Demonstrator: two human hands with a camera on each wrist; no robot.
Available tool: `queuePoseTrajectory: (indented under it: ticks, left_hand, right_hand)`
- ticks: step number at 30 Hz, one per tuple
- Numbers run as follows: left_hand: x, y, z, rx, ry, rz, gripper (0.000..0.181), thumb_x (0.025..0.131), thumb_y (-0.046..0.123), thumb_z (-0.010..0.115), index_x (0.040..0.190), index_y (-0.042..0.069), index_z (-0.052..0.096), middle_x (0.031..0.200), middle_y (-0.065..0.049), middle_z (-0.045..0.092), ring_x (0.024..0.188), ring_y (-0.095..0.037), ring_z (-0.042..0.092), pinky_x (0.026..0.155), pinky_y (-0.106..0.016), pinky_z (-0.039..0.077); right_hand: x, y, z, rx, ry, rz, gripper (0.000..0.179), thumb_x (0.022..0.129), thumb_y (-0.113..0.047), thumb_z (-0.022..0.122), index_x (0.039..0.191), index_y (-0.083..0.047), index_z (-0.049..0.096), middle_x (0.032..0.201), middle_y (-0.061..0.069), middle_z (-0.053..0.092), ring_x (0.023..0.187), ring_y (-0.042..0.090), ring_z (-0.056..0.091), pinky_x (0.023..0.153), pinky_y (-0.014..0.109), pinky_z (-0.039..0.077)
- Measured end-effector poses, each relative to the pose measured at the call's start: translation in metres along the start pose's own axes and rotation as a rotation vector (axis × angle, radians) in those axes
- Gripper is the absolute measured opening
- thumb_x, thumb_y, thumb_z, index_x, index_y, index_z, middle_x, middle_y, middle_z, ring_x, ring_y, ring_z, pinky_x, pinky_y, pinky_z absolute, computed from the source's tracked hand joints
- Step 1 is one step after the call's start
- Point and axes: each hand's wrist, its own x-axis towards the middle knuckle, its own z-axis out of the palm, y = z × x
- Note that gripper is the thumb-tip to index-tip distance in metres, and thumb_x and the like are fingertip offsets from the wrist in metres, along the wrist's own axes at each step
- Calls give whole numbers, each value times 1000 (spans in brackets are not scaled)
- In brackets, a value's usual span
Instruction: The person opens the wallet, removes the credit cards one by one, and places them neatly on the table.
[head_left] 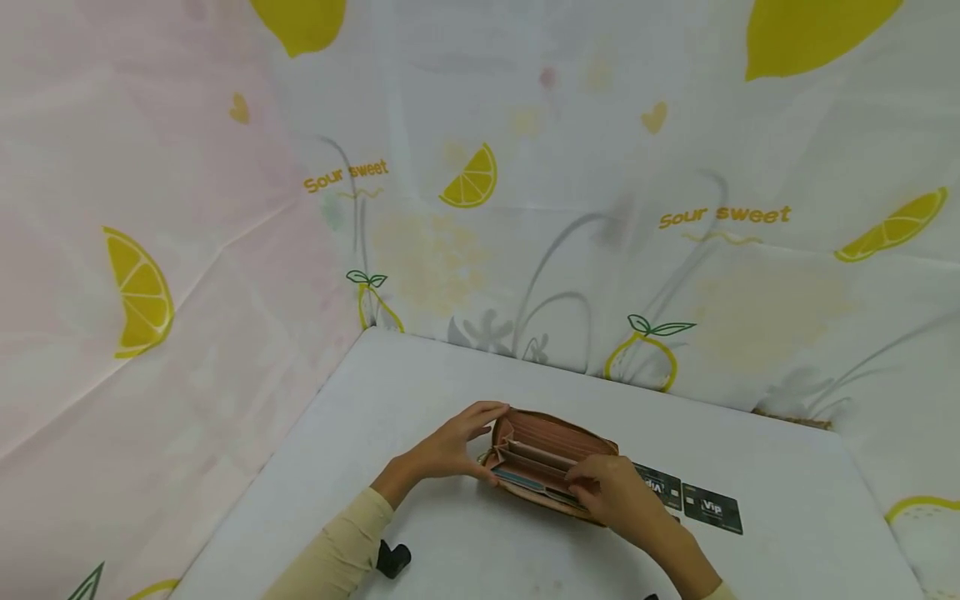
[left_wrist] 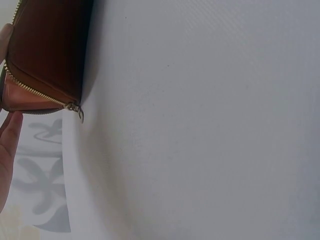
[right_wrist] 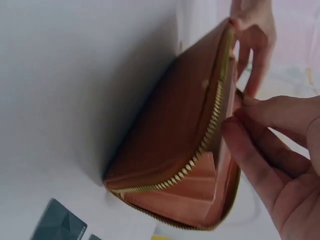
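A brown zip-around wallet point(head_left: 555, 437) lies unzipped and spread on the white table, its pinkish-brown compartments facing up. My left hand point(head_left: 453, 446) holds its left end, thumb on the near rim and fingers on the far rim. At the right part of the opening, my right hand point(head_left: 618, 496) has its thumb and fingertips together on an inner divider point(right_wrist: 231, 95); anything else between them is hidden. A bluish card point(head_left: 517, 479) shows in the near pocket. The gold zip point(right_wrist: 212, 122) runs along the rim, with its pull point(left_wrist: 80, 112) hanging at one end.
Dark "Vip" cards point(head_left: 711, 508) lie on the table point(head_left: 360, 392) right of the wallet, one partly behind my right hand. A black object point(head_left: 393, 558) shows beside the left sleeve. Lemon-print cloth point(head_left: 480, 250) stands behind and left of the table.
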Motion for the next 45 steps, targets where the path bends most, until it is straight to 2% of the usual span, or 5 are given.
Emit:
queuePoseTrajectory:
  ticks: [8,18,24,33,45]
  left_hand:
    - [2,-5,-1,-7,-21,-21,110,67,25,89,154,3,25,154,-3,25,141,-21,30,110,-29,38]
    - [3,-4,-2,11,-23,-21,109,68,24,89,154,4,25,154,-4,26,141,-21,29,109,-29,39]
    - [3,-5,-2,-11,-17,-26,109,68,23,89,154,4,25,154,-5,26,141,-21,29,109,-28,38]
    - [5,-4,-2,-21,-19,-41,109,68,22,89,154,4,25,153,-5,26,141,-21,29,110,-31,39]
    - [6,-2,-2,-15,-27,-71,112,66,24,89,154,4,23,154,-1,24,142,-18,28,110,-30,38]
  right_hand:
    - [3,-1,14,-62,-119,39,13,77,2,79,87,-7,76,86,2,72,80,15,67,61,25,56]
    - [6,-3,20,-192,-122,40,14,81,2,76,79,-12,72,70,-7,61,60,-1,45,49,20,42]
    - [8,-5,22,-294,-111,40,25,79,4,73,66,-14,62,57,-10,45,52,1,31,47,20,31]
    - [13,-10,23,-389,-122,45,34,76,7,70,55,-14,52,54,-8,39,53,6,29,47,24,30]
    - [17,-8,22,-464,-150,-104,42,71,8,68,53,-16,39,55,-8,31,54,6,23,46,23,22]
